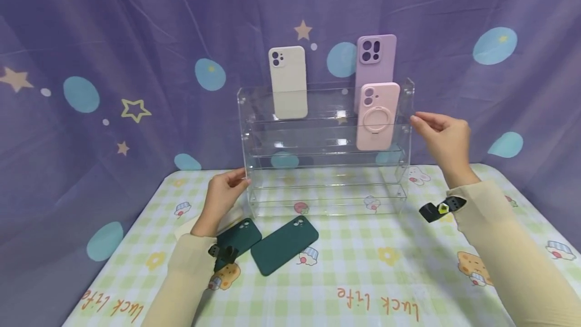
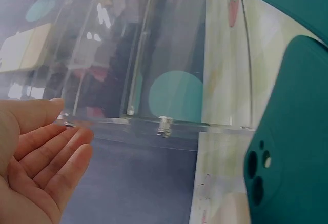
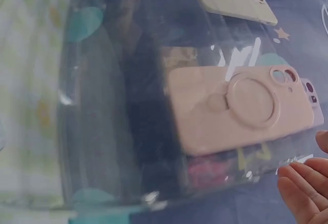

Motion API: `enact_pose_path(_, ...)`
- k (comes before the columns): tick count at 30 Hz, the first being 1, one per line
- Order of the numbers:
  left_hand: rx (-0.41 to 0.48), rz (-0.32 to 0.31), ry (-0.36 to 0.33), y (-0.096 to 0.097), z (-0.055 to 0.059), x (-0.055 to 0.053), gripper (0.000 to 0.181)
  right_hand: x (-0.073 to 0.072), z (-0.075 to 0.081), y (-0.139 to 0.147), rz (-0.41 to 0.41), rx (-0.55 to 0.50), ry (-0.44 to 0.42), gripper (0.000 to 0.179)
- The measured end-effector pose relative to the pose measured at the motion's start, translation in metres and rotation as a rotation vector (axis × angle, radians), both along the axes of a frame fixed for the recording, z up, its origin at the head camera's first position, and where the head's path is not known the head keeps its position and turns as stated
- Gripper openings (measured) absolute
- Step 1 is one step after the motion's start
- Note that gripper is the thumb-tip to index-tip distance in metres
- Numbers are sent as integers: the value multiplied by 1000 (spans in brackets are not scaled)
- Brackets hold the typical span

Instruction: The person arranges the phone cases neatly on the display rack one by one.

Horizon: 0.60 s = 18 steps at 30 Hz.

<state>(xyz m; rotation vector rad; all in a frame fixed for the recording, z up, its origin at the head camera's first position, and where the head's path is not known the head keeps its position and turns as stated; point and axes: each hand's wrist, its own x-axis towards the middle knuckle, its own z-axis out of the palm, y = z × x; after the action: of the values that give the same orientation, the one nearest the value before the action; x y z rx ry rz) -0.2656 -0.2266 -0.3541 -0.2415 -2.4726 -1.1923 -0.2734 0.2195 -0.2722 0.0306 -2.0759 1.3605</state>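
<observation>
A clear acrylic tiered display rack (image 1: 327, 153) stands on the table between both hands. My left hand (image 1: 222, 193) is at its lower left side panel, thumb and fingers on either side of the edge. At the upper right edge, my right hand (image 1: 447, 140) pinches the side panel with thumb and fingertips. A white phone case (image 1: 289, 82) leans on the top tier at left. On the right a purple phone case (image 1: 381, 67) stands behind a pink phone case (image 1: 375, 140) with a ring on its back.
Two dark green phone cases, one (image 1: 285, 246) in front of the rack and another (image 1: 242, 238) partly behind my left wrist, lie on the checked tablecloth (image 1: 354, 266). Pale flat items (image 1: 230, 218) lie beside the left forearm. A purple patterned curtain (image 1: 136, 24) hangs behind.
</observation>
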Motion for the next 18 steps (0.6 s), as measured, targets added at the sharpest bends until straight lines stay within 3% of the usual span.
enact_pose_path(7, 52, 22, 45, 3, 11, 7, 35, 18, -32, 17, 0, 76, -83, 45)
enact_pose_path(12, 152, 37, 175, 6, 19, 13, 35, 25, -58, 21, 46, 150, -132, 46)
enact_pose_path(16, 211, 7, 233, 23, 39, 32, 37, 28, -80, 19, 114, 146, -203, 51)
enact_pose_path(18, 212, -25, 226, 30, 41, 37, 38, 30, -87, 19, 134, 145, -241, 53)
